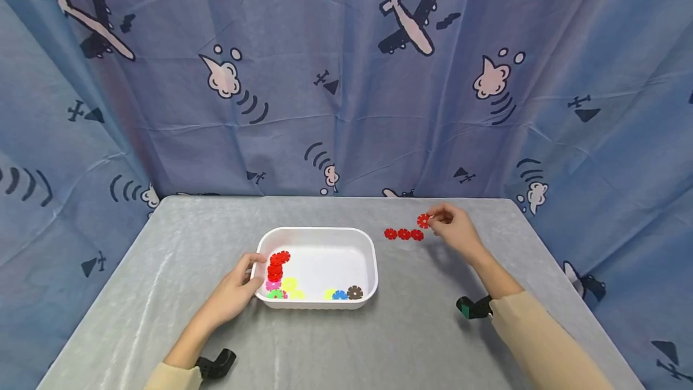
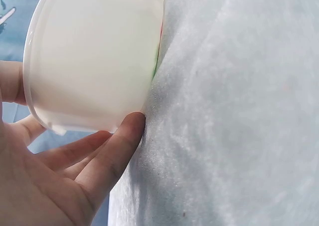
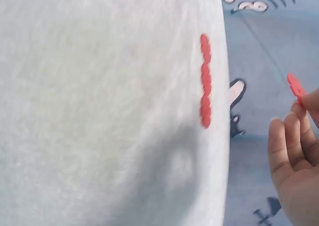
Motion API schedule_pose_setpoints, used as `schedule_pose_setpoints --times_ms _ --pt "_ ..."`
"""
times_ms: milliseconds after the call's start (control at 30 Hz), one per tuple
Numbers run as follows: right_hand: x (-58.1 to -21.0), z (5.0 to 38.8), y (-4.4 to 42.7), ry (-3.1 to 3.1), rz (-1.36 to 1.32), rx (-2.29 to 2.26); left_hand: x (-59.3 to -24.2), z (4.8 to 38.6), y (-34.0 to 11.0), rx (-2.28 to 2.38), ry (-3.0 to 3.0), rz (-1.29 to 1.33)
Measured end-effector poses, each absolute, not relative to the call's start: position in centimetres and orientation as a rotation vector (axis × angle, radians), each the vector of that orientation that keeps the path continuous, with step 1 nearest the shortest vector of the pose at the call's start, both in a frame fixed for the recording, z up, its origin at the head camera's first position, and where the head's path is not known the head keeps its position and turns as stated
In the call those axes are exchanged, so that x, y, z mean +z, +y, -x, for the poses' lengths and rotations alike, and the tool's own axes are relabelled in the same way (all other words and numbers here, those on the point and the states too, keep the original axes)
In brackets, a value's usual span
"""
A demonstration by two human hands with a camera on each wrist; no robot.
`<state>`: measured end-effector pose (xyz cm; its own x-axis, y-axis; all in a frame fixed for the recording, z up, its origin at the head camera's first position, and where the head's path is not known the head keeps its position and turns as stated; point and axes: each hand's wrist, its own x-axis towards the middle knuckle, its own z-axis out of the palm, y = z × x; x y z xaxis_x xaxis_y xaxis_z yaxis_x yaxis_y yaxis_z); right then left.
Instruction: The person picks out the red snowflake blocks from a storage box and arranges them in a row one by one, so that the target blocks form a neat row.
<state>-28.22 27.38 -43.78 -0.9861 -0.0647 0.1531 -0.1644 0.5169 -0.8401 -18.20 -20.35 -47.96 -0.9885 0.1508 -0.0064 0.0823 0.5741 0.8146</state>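
White tray — gripped by left hand, seemingly for steadiness; red disc — pinched at the edge by right hand.

Room right of centre
A passage lies between the white rectangular plastic tray and the beige-sleeved right arm. Three red scalloped plastic discs border its far end; the blue airplane-print fabric curtain blocks beyond.
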Motion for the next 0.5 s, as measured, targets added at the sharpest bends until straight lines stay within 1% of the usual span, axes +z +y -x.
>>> schedule_pose_setpoints --times_ms 267,500 --pt "-46.7 30.0 28.8 -2.721 -0.048 1.445 -48.0 18.3 -20.4 1.392 2.732 -0.209" --pt "-47.8 30.4 29.3 -2.803 0.011 1.403 -48.1 18.3 -20.3 1.409 2.732 -0.208"
